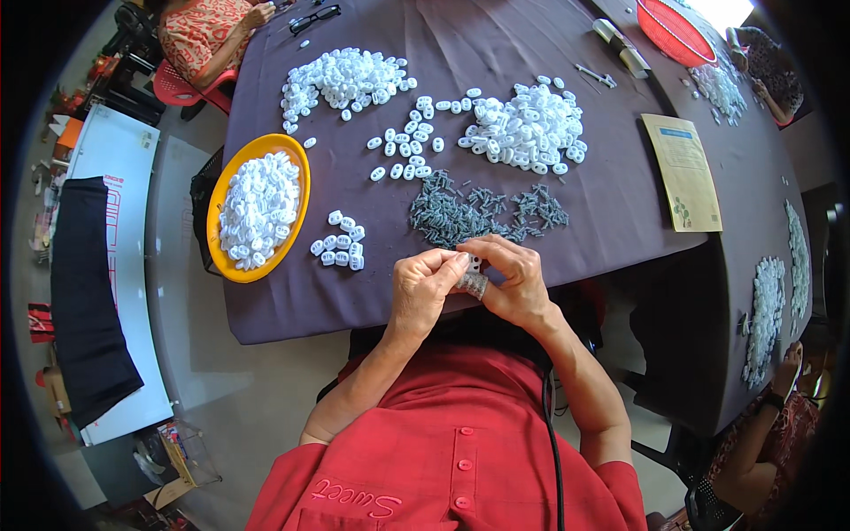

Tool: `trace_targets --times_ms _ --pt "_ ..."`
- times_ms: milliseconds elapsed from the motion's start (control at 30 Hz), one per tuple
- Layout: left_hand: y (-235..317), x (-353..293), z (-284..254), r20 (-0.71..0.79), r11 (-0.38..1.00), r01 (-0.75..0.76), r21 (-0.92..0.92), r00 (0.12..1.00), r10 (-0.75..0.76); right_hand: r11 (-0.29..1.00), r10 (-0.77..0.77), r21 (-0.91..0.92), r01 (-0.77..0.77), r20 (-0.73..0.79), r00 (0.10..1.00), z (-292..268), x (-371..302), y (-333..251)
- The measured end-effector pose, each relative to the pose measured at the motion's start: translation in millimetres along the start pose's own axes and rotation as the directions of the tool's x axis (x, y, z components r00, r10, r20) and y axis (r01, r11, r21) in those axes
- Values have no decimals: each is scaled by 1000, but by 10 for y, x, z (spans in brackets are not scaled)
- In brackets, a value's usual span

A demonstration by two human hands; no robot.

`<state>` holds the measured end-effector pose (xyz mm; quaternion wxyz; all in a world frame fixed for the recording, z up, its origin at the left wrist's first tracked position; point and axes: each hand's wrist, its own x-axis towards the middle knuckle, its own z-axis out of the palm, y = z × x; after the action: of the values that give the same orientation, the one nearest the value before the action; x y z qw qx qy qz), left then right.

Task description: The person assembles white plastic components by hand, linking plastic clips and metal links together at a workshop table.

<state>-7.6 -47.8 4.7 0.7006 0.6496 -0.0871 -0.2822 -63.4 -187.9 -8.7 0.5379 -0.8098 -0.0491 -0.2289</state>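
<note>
My left hand (420,292) and my right hand (521,285) meet at the table's near edge, fingertips pinched together. Between them shows a small white oval piece with dark holes (475,263), partly covered by the fingers. A grey speckled wrap (473,284) sits around a finger just below it. Right beyond my fingertips lies a heap of small dark grey rod-like pieces (447,212), too small to make out exactly. To the left of my hands stands a little cluster of white two-holed pieces (341,243).
A yellow oval basin (303,208) full of white pieces stands at the left edge. Two larger white piles (345,80) (527,128) lie farther back. A brown envelope (682,173), a red basket (677,31) and glasses (315,19) are around. Other people sit at the tables.
</note>
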Motion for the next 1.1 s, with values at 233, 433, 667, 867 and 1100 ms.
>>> trace_targets --times_ms 233,433,667,867,1100 --pt "-24 9 -46 51 999 32 18 998 -33 996 -68 -55 69 30 997 -10 1 55" --pt "34 -27 1 101 926 234 -295 972 -214 998 -57 -35 58 26 998 -10 1 85" --pt "-13 -38 -39 63 983 146 -116 988 -139 995 -86 -57 87 20 996 36 -30 103" --pt "-80 -52 -45 31 970 158 -184 987 -155 990 -120 -75 122 30 992 70 -37 125" --pt "-71 -46 -95 60 956 192 -220 981 -184 986 -130 -96 135 50 990 74 -41 143"
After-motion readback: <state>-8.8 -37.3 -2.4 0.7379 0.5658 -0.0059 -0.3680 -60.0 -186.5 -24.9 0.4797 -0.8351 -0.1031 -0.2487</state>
